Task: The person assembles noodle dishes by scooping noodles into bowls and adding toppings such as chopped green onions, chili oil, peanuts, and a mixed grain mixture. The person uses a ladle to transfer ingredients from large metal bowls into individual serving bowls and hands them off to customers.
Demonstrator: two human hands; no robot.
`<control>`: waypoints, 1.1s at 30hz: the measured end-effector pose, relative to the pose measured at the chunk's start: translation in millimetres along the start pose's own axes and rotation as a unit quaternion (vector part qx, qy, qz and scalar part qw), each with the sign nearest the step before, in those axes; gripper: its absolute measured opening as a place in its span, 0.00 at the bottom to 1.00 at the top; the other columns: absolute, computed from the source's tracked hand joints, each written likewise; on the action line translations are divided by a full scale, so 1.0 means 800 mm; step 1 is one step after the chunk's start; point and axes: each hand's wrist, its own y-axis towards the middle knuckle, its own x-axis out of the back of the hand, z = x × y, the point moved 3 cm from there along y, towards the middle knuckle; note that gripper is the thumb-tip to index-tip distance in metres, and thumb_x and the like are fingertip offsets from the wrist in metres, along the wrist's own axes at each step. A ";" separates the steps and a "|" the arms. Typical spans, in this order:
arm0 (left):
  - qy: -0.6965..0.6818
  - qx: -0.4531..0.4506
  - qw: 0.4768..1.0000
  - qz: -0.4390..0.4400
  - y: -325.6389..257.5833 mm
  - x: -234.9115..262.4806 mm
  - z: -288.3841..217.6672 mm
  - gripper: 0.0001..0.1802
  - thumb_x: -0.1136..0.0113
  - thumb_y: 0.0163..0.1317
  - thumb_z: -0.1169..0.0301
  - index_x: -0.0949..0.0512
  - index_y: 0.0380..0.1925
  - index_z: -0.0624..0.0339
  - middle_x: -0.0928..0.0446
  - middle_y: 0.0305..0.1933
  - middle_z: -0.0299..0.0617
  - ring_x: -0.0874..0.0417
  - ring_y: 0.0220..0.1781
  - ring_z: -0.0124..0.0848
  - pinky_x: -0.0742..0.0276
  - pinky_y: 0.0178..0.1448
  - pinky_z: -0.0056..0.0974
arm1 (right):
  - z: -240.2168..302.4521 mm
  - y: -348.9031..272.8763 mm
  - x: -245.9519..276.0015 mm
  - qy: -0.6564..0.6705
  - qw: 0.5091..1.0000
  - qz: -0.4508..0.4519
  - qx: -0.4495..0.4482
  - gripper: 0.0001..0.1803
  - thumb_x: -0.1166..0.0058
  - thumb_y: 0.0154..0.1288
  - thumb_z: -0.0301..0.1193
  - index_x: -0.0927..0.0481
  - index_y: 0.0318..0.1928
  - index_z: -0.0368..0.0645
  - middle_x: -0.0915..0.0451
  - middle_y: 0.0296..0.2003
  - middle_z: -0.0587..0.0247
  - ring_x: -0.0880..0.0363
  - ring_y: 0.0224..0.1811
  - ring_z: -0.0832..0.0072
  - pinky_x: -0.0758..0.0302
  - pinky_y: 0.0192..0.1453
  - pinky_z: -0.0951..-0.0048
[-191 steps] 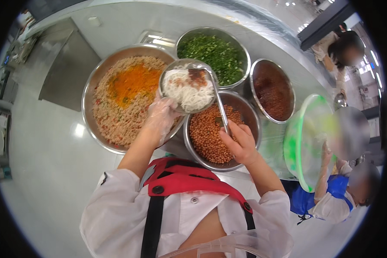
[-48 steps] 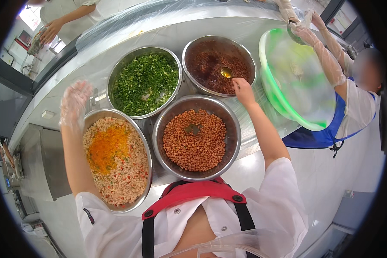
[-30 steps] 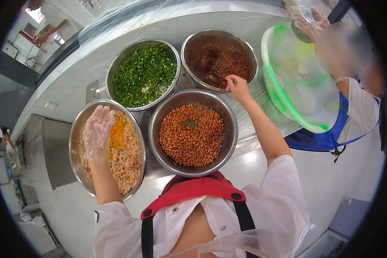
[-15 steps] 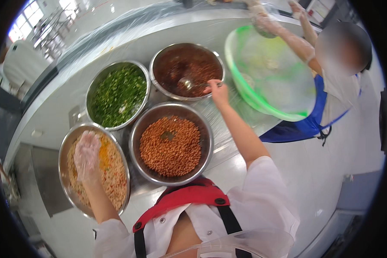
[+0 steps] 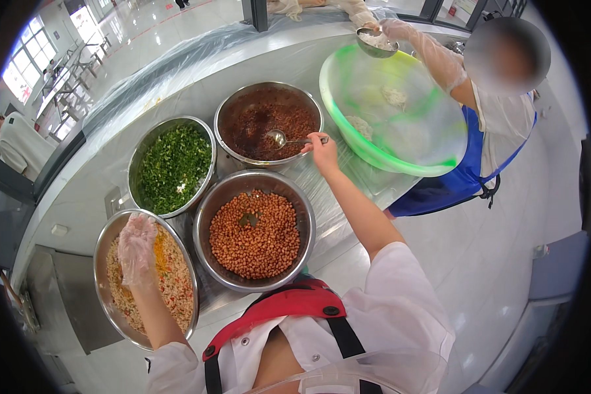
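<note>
My bare right hand (image 5: 323,152) is closed round the handle of a metal ladle (image 5: 277,138). The ladle's bowl lies over a dark red-brown sauce (image 5: 272,121) inside a steel basin (image 5: 224,154). In a clear plastic glove, my left hand (image 5: 138,243) rests over the far part of another steel basin (image 5: 105,289), its fingers loosely extended and nothing visible in them. That basin holds pale chopped bits with red and yellow pieces (image 5: 171,289). Closest to my apron stands a steel basin (image 5: 305,203) of brown beans or nuts (image 5: 253,240).
A steel basin (image 5: 132,180) of chopped greens (image 5: 177,157) stands at the left back. On the right is a big green-white tub (image 5: 387,161) with some white clumps. Across it, a co-worker's gloved hands (image 5: 400,33) hold a small metal bowl (image 5: 377,46). Plastic film covers the counter (image 5: 335,203).
The view has shifted, so the basins appear lower. The co-worker's small bowl now shows over the tub's far rim with white food in it. My right hand still holds the ladle.
</note>
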 end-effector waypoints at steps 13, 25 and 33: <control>-0.112 0.025 0.993 0.016 0.009 0.032 0.013 0.21 0.50 0.62 0.70 0.33 0.51 0.75 0.30 0.52 0.57 0.31 0.57 0.52 0.33 0.63 0.50 | 0.028 -0.110 -0.014 0.095 0.972 0.141 -0.165 0.10 0.58 0.67 0.28 0.26 0.40 0.34 0.21 0.26 0.56 0.22 0.25 0.75 0.26 0.34 0.78; -0.084 0.015 0.994 -0.063 -0.002 0.057 0.005 0.20 0.49 0.62 0.73 0.34 0.51 0.74 0.31 0.52 0.55 0.29 0.56 0.47 0.25 0.57 0.46 | -0.050 -0.272 -0.058 -0.243 0.884 0.383 0.117 0.07 0.53 0.63 0.23 0.25 0.40 0.34 0.23 0.32 0.54 0.22 0.24 0.72 0.26 0.32 0.73; -0.077 0.020 0.996 -0.045 0.017 0.039 0.006 0.20 0.49 0.62 0.70 0.34 0.49 0.75 0.32 0.51 0.57 0.31 0.57 0.50 0.28 0.60 0.50 | -0.054 -0.264 -0.061 -0.135 0.929 0.334 -0.088 0.10 0.58 0.68 0.26 0.26 0.41 0.31 0.22 0.24 0.58 0.21 0.25 0.77 0.28 0.31 0.79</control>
